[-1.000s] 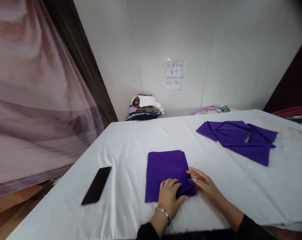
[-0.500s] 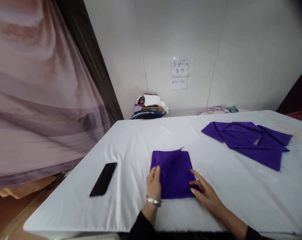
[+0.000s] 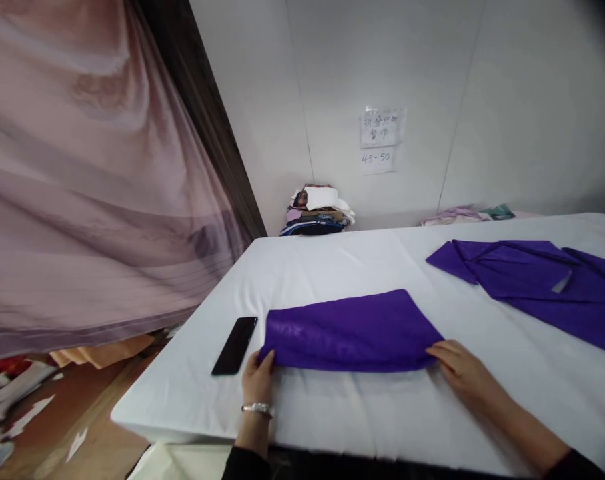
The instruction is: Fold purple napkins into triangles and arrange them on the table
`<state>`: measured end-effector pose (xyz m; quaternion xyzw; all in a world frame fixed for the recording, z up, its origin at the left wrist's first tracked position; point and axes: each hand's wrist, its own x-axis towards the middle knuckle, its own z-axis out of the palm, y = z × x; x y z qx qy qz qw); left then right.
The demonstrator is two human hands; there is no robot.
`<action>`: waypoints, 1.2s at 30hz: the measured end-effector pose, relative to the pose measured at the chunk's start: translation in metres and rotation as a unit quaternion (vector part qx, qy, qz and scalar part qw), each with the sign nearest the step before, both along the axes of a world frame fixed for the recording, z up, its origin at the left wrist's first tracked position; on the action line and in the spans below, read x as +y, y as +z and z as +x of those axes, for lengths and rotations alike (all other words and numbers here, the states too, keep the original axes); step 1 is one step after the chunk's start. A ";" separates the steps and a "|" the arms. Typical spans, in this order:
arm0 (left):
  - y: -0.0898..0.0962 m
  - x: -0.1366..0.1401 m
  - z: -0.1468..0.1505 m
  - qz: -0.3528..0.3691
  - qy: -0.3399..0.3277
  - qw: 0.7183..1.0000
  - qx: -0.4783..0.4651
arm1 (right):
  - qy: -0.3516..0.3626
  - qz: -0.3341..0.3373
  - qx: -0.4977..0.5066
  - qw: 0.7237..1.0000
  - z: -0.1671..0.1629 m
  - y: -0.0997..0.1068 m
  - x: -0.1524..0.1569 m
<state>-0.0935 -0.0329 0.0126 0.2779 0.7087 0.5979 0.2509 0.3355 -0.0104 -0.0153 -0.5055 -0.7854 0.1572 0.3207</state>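
A purple satin napkin, folded into a wide rectangle, is stretched between my two hands over the white-covered table. My left hand, with a silver bracelet at the wrist, pinches its near left corner. At the near right corner, the fingers of my right hand are closed on the cloth. The napkin's far edge slants up toward the right. More purple napkins lie overlapping at the right side of the table, with a small pale tag on one.
A black phone lies left of the napkin. Stacked folded cloths and a low heap of fabric sit behind the table. A pink curtain hangs at left; a pale bin stands below the front edge. Scraps litter the floor.
The napkin went from a small folded square to a wider rectangle. My hands have moved apart, and the right one now grips a corner. The view has shifted left.
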 end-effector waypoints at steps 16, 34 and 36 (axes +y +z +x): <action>0.045 0.084 0.027 -0.188 -0.249 0.764 0.564 | -0.043 -0.051 -0.090 0.994 0.007 0.040 0.093; 0.036 0.138 0.017 -0.191 -0.358 0.702 0.585 | -0.066 -0.005 -0.234 0.970 -0.023 0.049 0.151; 0.037 0.137 0.011 -0.143 -0.363 0.725 0.568 | -0.068 0.015 -0.222 0.973 -0.021 0.054 0.145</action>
